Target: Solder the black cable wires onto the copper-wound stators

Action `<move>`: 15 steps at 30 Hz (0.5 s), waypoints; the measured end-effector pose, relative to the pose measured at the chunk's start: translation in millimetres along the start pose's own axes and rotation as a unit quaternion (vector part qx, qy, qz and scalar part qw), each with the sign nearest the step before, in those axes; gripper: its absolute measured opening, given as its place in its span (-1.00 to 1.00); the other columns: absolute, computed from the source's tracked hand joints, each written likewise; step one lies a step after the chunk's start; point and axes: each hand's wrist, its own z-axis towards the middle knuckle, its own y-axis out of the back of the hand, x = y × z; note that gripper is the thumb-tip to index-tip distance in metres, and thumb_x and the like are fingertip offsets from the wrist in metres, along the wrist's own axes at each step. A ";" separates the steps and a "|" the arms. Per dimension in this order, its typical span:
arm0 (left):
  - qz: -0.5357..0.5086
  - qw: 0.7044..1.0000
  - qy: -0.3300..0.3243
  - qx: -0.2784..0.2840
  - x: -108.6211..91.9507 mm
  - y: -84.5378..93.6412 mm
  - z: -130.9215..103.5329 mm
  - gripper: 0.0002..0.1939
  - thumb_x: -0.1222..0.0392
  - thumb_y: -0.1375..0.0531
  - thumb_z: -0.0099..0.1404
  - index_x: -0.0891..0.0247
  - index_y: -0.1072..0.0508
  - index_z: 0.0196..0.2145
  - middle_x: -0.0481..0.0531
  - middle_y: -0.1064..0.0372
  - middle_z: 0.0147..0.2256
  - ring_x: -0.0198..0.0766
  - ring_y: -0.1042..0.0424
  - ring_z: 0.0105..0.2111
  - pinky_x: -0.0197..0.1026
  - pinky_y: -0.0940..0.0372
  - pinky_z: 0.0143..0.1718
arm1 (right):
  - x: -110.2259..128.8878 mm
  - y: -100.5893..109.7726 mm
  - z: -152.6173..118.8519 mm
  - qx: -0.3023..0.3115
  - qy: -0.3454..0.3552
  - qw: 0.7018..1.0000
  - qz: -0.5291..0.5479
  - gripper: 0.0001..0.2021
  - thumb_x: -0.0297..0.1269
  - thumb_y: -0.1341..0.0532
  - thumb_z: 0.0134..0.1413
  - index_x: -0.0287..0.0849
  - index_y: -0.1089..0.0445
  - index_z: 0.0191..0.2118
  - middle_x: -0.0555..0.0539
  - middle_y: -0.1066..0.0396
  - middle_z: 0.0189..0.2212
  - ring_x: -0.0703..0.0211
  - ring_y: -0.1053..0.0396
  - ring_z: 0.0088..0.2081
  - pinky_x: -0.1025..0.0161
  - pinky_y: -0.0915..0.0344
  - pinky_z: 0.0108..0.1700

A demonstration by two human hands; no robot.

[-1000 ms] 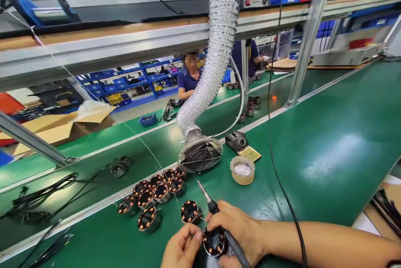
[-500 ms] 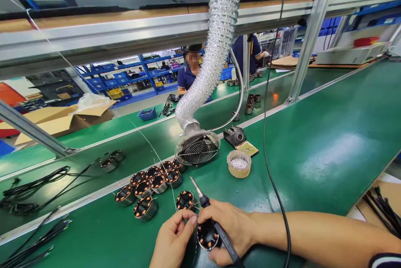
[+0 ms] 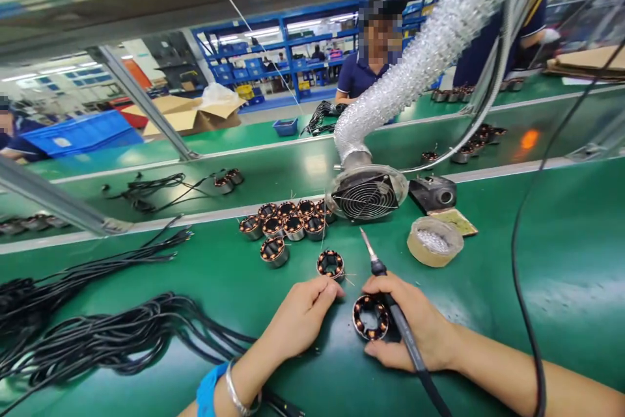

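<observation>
My right hand is closed around a soldering iron, its tip pointing up and away. A ring-shaped motor stator with copper windings sits in the curve between that hand's index finger and thumb. My left hand is closed, with thumb and index finger pressed together beside a second stator. Whatever the left fingertips may pinch is too small to make out. Thin wire ends stick out of the second stator. Further back, several more stators stand in a cluster.
A fume extractor hangs behind the stators on a silver duct. To its right are an iron stand and a round tub. Black cables lie at left; a cord hangs at right. A co-worker sits opposite.
The view has swung left and down, bringing more cables into sight. My left hand has drawn apart from the stator at my right hand and is now beside the other one.
</observation>
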 end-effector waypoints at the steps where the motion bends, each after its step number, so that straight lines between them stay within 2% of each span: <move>1: -0.012 1.000 -0.004 0.003 -1.0 -0.4 -0.8 -0.57 -0.01 0.06 0.44 0.28 -0.50 -0.26 0.03 -0.46 -0.30 -0.21 -0.35 -0.27 -0.25 -0.17 -0.20 | 0.4 0.2 -0.7 -0.001 -0.001 1.000 -0.007 -0.38 -0.32 -0.33 -0.17 -0.07 -0.14 0.07 -0.06 -0.35 -0.22 0.12 -0.36 -0.27 0.20 -0.35 -0.23; 3: -0.027 0.999 0.007 0.022 -4.6 -1.7 -3.7 -0.59 -0.05 0.00 0.40 0.29 -0.49 -0.29 -0.04 -0.37 -0.43 -0.28 -0.28 -0.40 -0.29 -0.14 -0.34 | 1.0 -1.1 -2.0 -0.002 -0.002 1.000 -0.018 -0.41 -0.34 -0.33 -0.16 -0.06 -0.15 0.04 -0.03 -0.34 -0.25 0.14 -0.35 -0.30 0.22 -0.34 -0.26; 5: -0.020 0.998 0.033 0.054 -9.7 -2.9 -7.3 -0.68 -0.04 -0.16 0.29 0.29 -0.47 -0.36 -0.17 -0.14 -0.60 -0.36 -0.07 -0.56 -0.31 0.01 -0.51 | 1.5 -3.3 -3.0 -0.008 -0.004 0.999 -0.032 -0.43 -0.32 -0.35 -0.16 -0.06 -0.15 0.02 -0.01 -0.33 -0.28 0.15 -0.33 -0.32 0.23 -0.32 -0.30; 7: 0.000 0.995 0.052 0.088 -14.5 -3.3 -10.7 -0.78 0.05 -0.25 0.19 0.28 -0.44 -0.42 -0.24 0.08 -0.67 -0.39 0.08 -0.62 -0.29 0.15 -0.57 | 1.9 -4.9 -3.6 -0.022 -0.011 0.998 -0.053 -0.39 -0.28 -0.40 -0.19 -0.08 -0.16 0.02 -0.01 -0.33 -0.29 0.15 -0.33 -0.34 0.24 -0.31 -0.33; 9: 0.010 0.994 0.054 0.099 -17.6 -2.5 -12.7 -0.82 0.12 -0.20 0.22 0.27 -0.43 -0.46 -0.24 0.10 -0.68 -0.40 0.09 -0.63 -0.29 0.18 -0.59 | 3.0 -4.8 -3.8 -0.032 -0.017 0.997 -0.070 -0.35 -0.22 -0.43 -0.21 -0.09 -0.16 0.02 -0.02 -0.32 -0.29 0.13 -0.33 -0.33 0.23 -0.32 -0.32; 11: 0.007 0.995 0.054 0.084 -18.3 -0.3 -13.0 -0.78 0.13 -0.15 0.27 0.27 -0.42 -0.48 -0.23 0.08 -0.68 -0.40 0.08 -0.63 -0.29 0.18 -0.59 | 4.7 -3.7 -3.7 -0.029 -0.017 0.997 -0.067 -0.35 -0.21 -0.41 -0.20 -0.09 -0.15 0.04 -0.04 -0.31 -0.27 0.11 -0.34 -0.31 0.21 -0.35 -0.31; 15: -0.014 0.996 0.066 0.063 -16.6 5.8 -11.4 -0.79 0.15 -0.15 0.26 0.28 -0.42 -0.49 -0.23 0.09 -0.69 -0.40 0.10 -0.63 -0.29 0.18 -0.59 | 8.1 -3.1 -3.7 0.009 0.008 1.000 -0.028 -0.44 -0.34 -0.24 -0.10 -0.09 -0.12 0.08 -0.10 -0.35 -0.19 0.05 -0.39 -0.22 0.17 -0.39 -0.22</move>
